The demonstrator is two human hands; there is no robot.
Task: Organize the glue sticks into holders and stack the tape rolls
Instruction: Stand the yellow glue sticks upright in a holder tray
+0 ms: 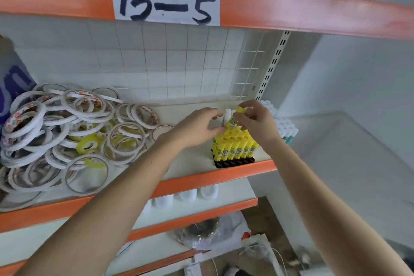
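A: Glue stick? Yellow, tilted, above black holder w/ yellow sticks, shelf's right end.
B: Grip? R hand pinches it; L hand fingers curled beside, holding nothing visible.

Two bare forearms reach up and forward, converging at centre right. The left hand hovers palm down, fingers loosely curled, thumb extended toward the right. The right hand pinches a yellow plastic glue stick between curled fingers.
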